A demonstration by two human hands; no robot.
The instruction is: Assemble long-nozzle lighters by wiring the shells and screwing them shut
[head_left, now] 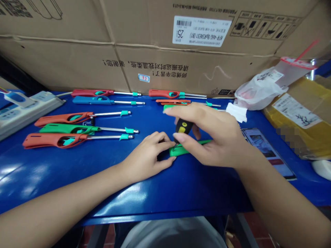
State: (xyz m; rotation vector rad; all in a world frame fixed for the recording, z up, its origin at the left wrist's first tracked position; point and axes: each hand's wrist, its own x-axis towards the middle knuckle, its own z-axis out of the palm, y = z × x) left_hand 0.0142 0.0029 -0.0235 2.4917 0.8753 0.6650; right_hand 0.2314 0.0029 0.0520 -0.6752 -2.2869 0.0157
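A green lighter casing (pixel 182 149) lies on the blue table (pixel 124 196) in front of me, partly covered by my hands. My left hand (pixel 152 155) pinches its left end between thumb and fingers. Above the casing, my right hand (pixel 214 132) is closed round the black and yellow handle of a screwdriver (pixel 184 128). The screwdriver stands nearly upright, its tip at the casing's left end. Behind my right hand lie an open orange lighter casing (pixel 174 102) and part of another green one (pixel 168 107).
Long-necked lighters lie to the left, among them a green one (pixel 67 128) and a blue one (pixel 91 100). A power strip (pixel 28 108) sits at the left edge. Right are a phone (pixel 269 151), a bagged cup (pixel 266 82) and a taped parcel (pixel 307 113). A large cardboard box (pixel 144 58) stands behind.
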